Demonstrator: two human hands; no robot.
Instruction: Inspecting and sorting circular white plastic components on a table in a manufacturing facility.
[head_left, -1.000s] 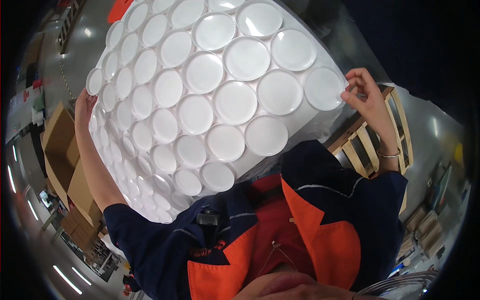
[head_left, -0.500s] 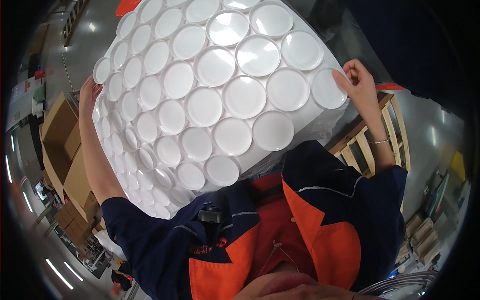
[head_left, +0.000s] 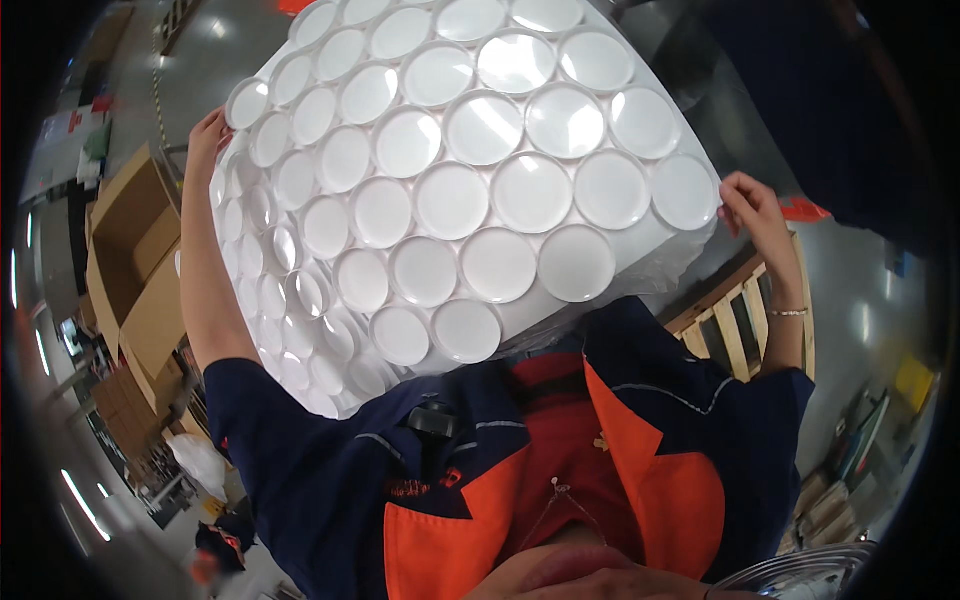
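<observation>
A large white sheet point(head_left: 621, 246) spreads in front of me, covered in rows of round, shallow white discs with raised rims, like lids point(head_left: 451, 200). Whether the discs are loose or fixed to it, I cannot tell. Toward the left the sheet curves downward, and the discs there tilt and overlap. My left hand point(head_left: 209, 135) grips the far left edge beside a tilted disc, its fingers partly hidden behind the edge. At the right corner, next to the outermost disc, my right hand point(head_left: 750, 206) pinches the edge between closed fingers.
An open cardboard box point(head_left: 135, 260) stands at the left. Wooden pallet slats point(head_left: 735, 325) show below my right forearm. Clear plastic film point(head_left: 665, 270) hangs under the sheet's near right edge. A dark-clothed shape point(head_left: 830, 110) fills the upper right.
The disc-covered sheet has shifted right in view. My left hand appears farther up and right; my right hand appears lower and farther right, its fingers moved off the corner disc to the sheet's edge.
</observation>
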